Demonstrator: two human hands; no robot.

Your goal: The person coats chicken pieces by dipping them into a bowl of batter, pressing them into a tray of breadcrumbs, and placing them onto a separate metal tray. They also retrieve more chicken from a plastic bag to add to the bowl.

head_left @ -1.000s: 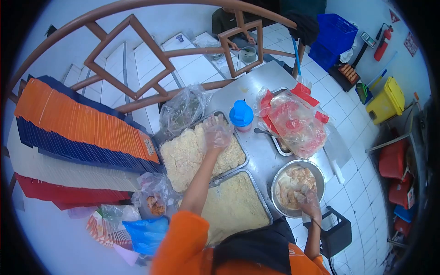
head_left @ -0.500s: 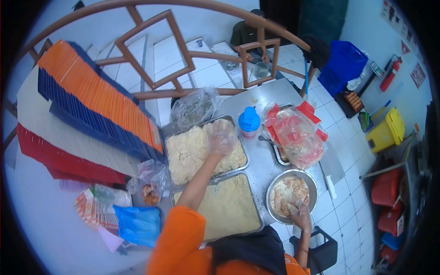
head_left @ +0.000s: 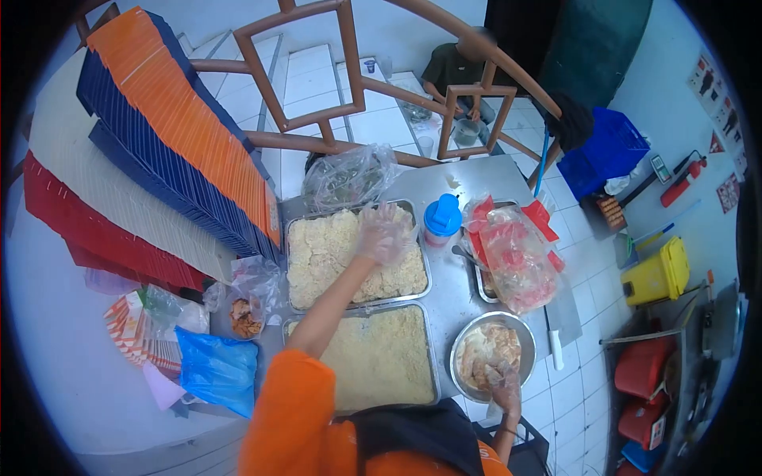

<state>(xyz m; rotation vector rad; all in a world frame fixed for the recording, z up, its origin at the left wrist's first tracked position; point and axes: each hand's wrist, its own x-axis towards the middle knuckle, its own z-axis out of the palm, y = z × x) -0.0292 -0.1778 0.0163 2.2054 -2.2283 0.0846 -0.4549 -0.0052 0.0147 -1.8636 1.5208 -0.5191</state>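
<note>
My left hand (head_left: 385, 236), in a clear plastic glove, lies with fingers stretched out on the crumb-coated pieces (head_left: 321, 254) in the far metal tray (head_left: 429, 274). Below it, the near metal tray (head_left: 436, 365) holds a layer of pale crumbs (head_left: 381, 357). To the right, my gloved right hand (head_left: 506, 387) reaches over the near rim of a steel bowl (head_left: 533, 349). Its fingers are curled at the pale, wet-coated raw meat (head_left: 498, 343) inside and seem closed on a piece; the fingertips are partly hidden.
A blue-lidded shaker bottle (head_left: 442, 218), a red-and-clear plastic bag (head_left: 516, 258) and a white-handled knife (head_left: 555, 341) are on the table. Stacked folded cartons (head_left: 175, 119) rise at left beside a blue bag (head_left: 214, 369). Beyond the railing (head_left: 357, 79) a person (head_left: 452, 71) sits.
The camera view has shifted slightly, so the table appears further left. My left hand stays on the coated pieces, its fingers more spread. My right hand remains in the bowl.
</note>
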